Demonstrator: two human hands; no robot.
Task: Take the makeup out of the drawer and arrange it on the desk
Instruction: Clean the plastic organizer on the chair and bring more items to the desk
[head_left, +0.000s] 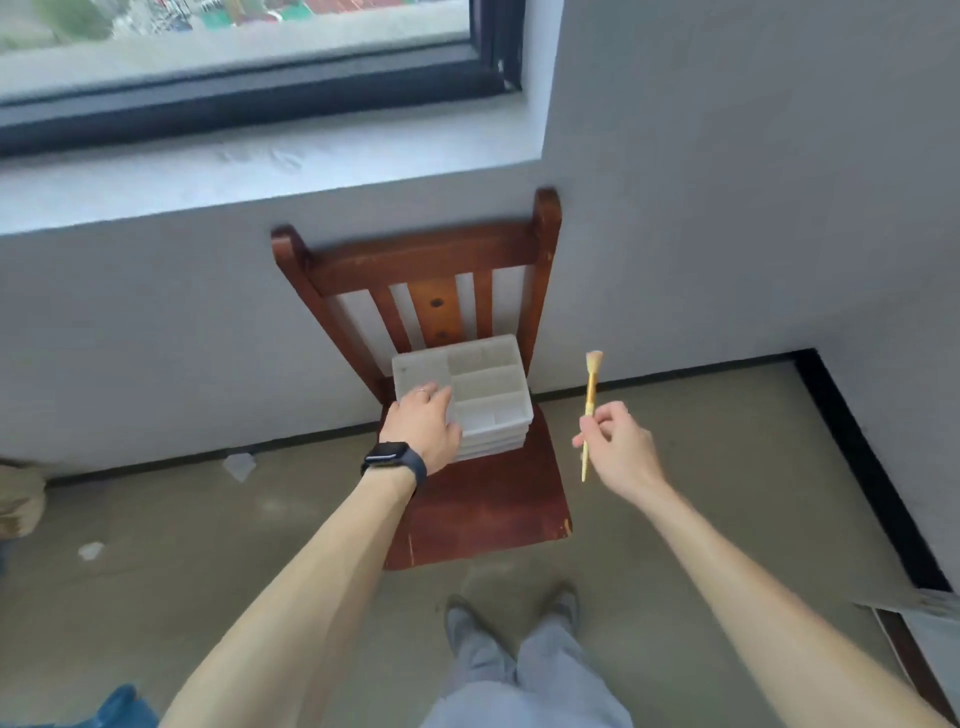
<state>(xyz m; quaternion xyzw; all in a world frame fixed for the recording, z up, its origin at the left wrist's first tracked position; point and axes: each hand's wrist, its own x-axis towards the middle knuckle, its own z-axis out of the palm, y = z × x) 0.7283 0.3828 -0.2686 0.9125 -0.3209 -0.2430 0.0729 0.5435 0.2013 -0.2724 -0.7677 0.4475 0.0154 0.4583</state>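
A stack of white divided trays (491, 384) sits on the seat of a red-brown wooden chair (483, 499) against the wall. My left hand (423, 426), with a dark watch on its wrist, grips the near left corner of the stack, fingers curled over its rim. My right hand (618, 449) is to the right of the chair, off the stack, and pinches a makeup brush (590, 395) with a yellow handle, bristles pointing up. The tray compartments that show hold nothing I can make out.
A grey wall and a window ledge (260, 176) rise behind the chair. Bare floor surrounds it, with scraps of paper (239, 465) at the left. A black skirting strip (862, 457) runs along the right wall. My feet (514, 618) stand just before the chair.
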